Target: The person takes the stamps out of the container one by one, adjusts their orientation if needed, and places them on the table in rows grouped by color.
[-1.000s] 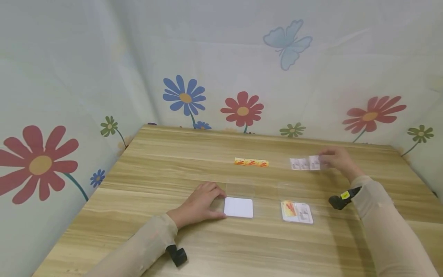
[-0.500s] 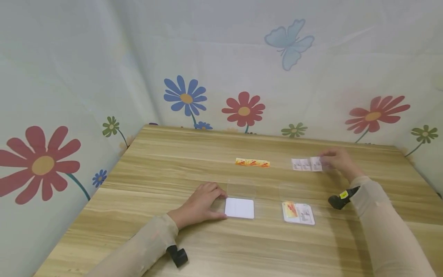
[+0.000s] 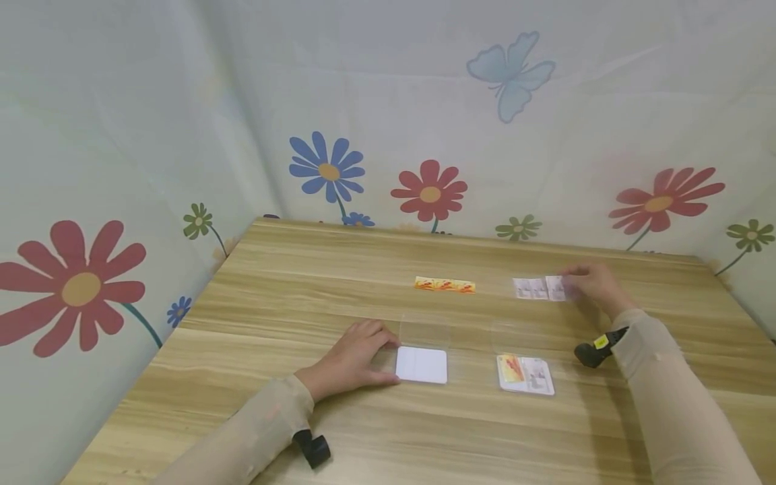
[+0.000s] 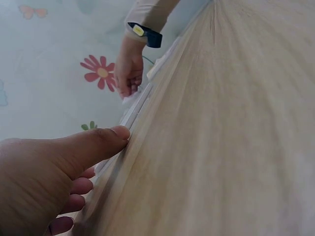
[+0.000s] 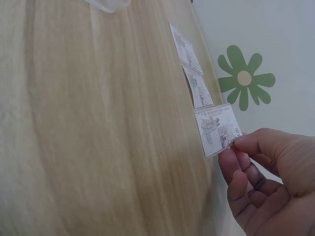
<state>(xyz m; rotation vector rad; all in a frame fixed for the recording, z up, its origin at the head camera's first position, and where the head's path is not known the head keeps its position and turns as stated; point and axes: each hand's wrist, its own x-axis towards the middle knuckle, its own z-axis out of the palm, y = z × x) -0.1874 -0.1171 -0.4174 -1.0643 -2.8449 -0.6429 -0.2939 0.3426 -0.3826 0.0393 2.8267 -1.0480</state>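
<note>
My right hand pinches the end postage stamp of a row of pale printed stamps between thumb and forefinger. That stamp is tilted up from the table, while the other two pale stamps lie to its left. My left hand rests at the left edge of a white card with a clear flap behind it. Its thumb tip touches the near left corner, with the forefinger at the far one. In the left wrist view the thumb lies along the card's edge.
A second white card bears one orange-yellow stamp and one pale stamp, with another clear flap behind it. A strip of orange-yellow stamps lies farther back on the wooden table. A flowered curtain hangs behind.
The head view has shifted slightly, so everything sits a little more to the right. Both hands keep nearly the same places, the right one still pinching the pale stamp.
</note>
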